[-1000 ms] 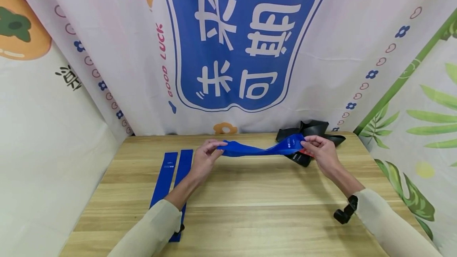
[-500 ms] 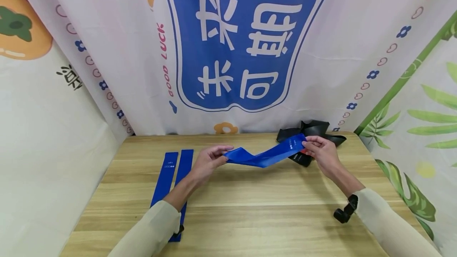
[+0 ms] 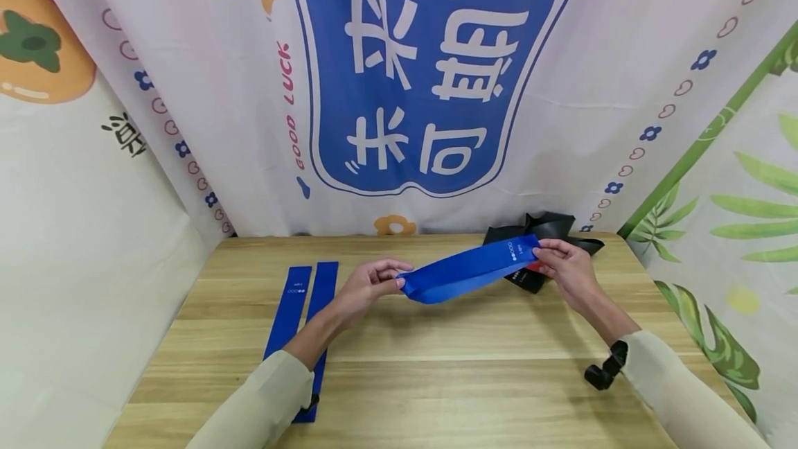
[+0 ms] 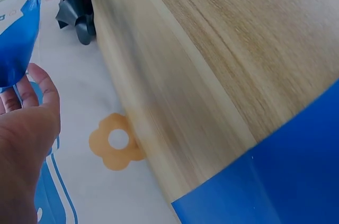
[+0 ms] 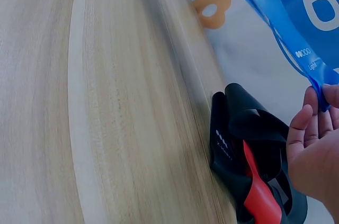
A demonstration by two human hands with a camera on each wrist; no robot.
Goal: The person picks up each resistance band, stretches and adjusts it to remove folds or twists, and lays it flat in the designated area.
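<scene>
A blue resistance band point(image 3: 467, 270), a flat loop marked "Light", is stretched out between both hands above the table. My left hand point(image 3: 370, 286) pinches its left end between thumb and fingers. At the other end, beside the printed mark, my right hand point(image 3: 566, 267) pinches it. The right wrist view shows the band's end point(image 5: 312, 68) between thumb and fingers. The left wrist view shows the band's left end point(image 4: 16, 49) over the fingers of the left hand point(image 4: 29, 123). Two more blue bands point(image 3: 288, 314) lie flat side by side at the left, partly under the left forearm.
Black bands point(image 3: 548, 227) with a red one point(image 5: 262, 197) sit in a loose heap at the back right of the wooden table point(image 3: 474, 380). Behind the table's far edge hangs a printed white curtain point(image 3: 561, 123).
The left hand has moved slightly right and lower. The band, twisted in the middle before, now hangs as a more open loop. The right hand has barely moved.
</scene>
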